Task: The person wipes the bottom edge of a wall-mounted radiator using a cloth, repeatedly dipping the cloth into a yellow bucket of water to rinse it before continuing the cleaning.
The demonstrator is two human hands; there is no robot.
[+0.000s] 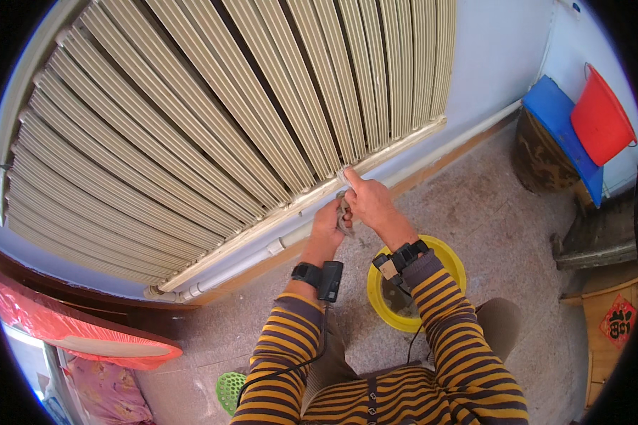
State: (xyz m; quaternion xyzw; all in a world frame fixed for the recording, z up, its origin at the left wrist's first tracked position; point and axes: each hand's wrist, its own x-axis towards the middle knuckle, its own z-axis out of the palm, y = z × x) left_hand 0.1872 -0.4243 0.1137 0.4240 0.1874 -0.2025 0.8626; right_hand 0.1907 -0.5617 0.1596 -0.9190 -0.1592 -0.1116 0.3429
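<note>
A cream-coloured ribbed radiator (234, 101) fills the wall in front of me. My right hand (372, 202) presses part of a grey cloth (344, 223) against the radiator's lower rail (292, 204), its index finger extended at the foot of the fins. Just below and to the left, my left hand (329, 223) grips the bunched, hanging end of the same cloth. Partly hidden by my right forearm, a yellow bucket (375, 297) stands on the floor with murky water inside.
A white pipe (244, 271) runs low along the wall. At right, a blue board (558, 122) covers a dark brown jar (542, 154), with a red bucket (601, 117) on it. A red-covered round board (95, 329) is at left, near a green perforated stool (229, 390).
</note>
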